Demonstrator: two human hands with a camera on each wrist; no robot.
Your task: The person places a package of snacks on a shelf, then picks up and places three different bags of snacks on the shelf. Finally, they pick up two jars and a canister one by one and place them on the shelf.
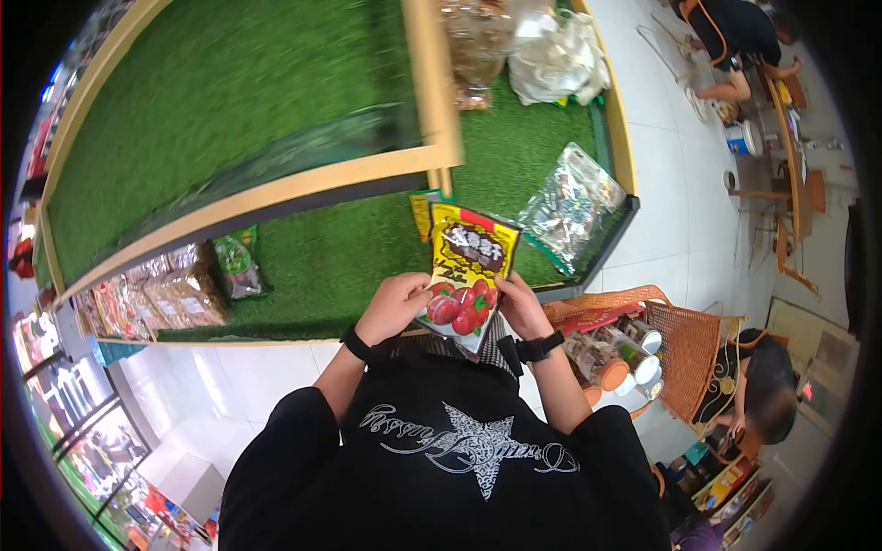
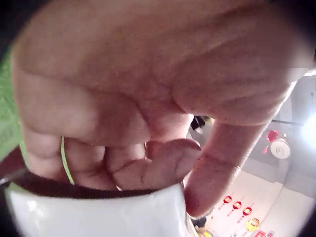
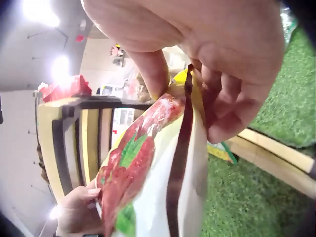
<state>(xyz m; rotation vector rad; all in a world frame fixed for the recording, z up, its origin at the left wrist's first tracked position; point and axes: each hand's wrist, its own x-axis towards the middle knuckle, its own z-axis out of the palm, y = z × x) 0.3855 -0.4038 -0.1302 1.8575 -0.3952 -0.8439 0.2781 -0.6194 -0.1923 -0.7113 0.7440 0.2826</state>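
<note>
A yellow snack pouch printed with red plums is held upright in front of the black T-shirt, over the front edge of the green turf display. At its left edge my left hand grips it, thumb on the printed face. My right hand pinches the opposite edge. Close up in the right wrist view, the thumb lies on the fruit print and the curled fingers go behind the pouch. The left wrist view shows curled fingers behind the white edge of the pouch.
Wooden-framed green turf shelves spread ahead. A clear bag lies right, a green-topped packet left beside stacked brown packs. A white plastic bag sits farther back. At right stands a wicker basket with lidded jars; people sit beyond.
</note>
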